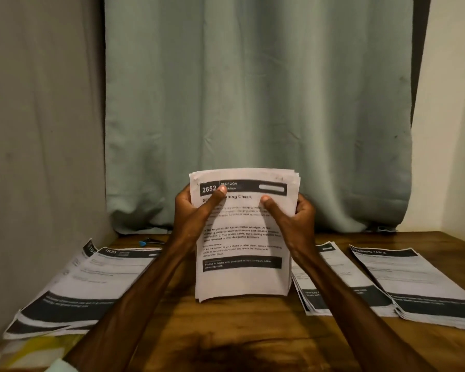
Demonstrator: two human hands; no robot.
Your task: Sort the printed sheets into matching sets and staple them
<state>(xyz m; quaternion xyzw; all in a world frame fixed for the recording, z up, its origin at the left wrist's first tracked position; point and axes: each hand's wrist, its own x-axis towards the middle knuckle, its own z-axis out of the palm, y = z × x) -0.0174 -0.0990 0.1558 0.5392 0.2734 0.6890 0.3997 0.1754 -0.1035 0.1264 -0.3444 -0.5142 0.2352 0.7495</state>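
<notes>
Head view: upright black-banded stack, thumb-pinch grip of left hand, right hand.

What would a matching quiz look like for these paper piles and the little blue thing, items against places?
Items: 1 sheets headed 2652; 2 pile headed 1623; 3 pile headed CLEANING TABLE; 4 small blue object.
Places: A far right of the table; B back left, by the curtain; C gripped upright by left hand and right hand; D lying on the left.
Pairs: 1-C, 2-D, 3-A, 4-B.
</notes>
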